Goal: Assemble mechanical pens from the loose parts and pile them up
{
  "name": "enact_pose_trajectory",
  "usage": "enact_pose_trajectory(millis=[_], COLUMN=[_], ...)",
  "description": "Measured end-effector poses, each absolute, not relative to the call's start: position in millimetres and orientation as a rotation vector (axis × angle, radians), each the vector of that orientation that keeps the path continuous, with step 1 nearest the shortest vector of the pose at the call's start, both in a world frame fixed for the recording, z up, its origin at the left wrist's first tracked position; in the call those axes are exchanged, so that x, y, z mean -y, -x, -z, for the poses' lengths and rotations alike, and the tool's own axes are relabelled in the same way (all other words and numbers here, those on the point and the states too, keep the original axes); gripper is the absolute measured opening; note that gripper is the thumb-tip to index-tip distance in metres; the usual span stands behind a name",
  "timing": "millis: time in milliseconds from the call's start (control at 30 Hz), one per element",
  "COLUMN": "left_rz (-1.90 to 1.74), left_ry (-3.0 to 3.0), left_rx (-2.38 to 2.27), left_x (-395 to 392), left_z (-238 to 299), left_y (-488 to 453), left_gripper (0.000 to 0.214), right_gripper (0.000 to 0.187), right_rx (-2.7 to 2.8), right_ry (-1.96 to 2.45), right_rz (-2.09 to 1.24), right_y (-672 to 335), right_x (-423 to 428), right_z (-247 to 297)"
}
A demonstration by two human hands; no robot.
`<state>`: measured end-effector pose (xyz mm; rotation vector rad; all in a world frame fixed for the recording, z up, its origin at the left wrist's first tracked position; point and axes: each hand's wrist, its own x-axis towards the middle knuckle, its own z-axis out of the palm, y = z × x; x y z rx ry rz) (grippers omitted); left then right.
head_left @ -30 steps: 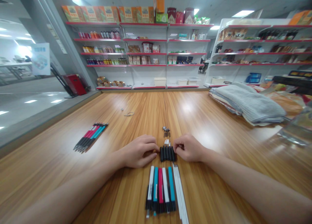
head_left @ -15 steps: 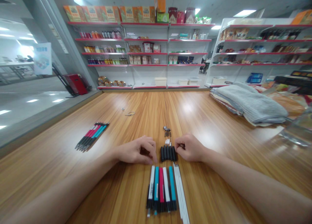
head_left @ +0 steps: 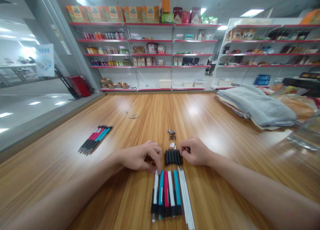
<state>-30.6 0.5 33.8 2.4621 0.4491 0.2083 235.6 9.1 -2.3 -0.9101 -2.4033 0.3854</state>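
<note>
Tabletop of glossy brown wood grain (head_left: 205, 123), seen from its near side. The left hand (head_left: 143, 156) is held back upward, fingers bent, its fingertips at the far end of the leftmost white-and-black tubular pen barrel (head_left: 155, 188). Thumb and forefinger are only slightly parted; whether they pinch the barrel cannot be told. The right hand (head_left: 196, 152) is curled into a loose fist just beside the right end of a row of short black cylindrical grips (head_left: 173, 156); contact with the last grip, and anything inside the curled fingers, cannot be made out.

The leftmost barrel lies nearer the viewer than the grips, first in a side-by-side row. To its right follow a cyan-and-black barrel (head_left: 161, 188), a red-and-black barrel (head_left: 166, 190), a second white-and-black barrel (head_left: 171, 188) and a second cyan-and-black barrel (head_left: 177, 186). Slender white rod-shaped refills (head_left: 187, 200) flank the row on the right.

Beyond the grips stand, in sequence, small white pieces (head_left: 172, 145), dark thin pieces too small to identify, and shiny metallic pieces (head_left: 171, 132). Well apart, at left, lies a slanting group of red, cyan and black pens (head_left: 95, 139); at far right, folded grey striped cloth (head_left: 262, 105).
</note>
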Motion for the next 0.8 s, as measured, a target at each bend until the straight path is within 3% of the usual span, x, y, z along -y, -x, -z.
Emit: enact_pose_trajectory(millis=[800], left_rz=[-0.146], left_ry=[-2.472], left_rx=[-0.425], left_x=[-5.4], left_z=[-35.4], left_y=[33.9], left_gripper=[0.021], right_gripper=[0.019], right_rx=[2.115], right_ry=[1.125], right_rz=[-0.34], right_y=[-232.9], right_x=[-13.0], right_z=[-1.4])
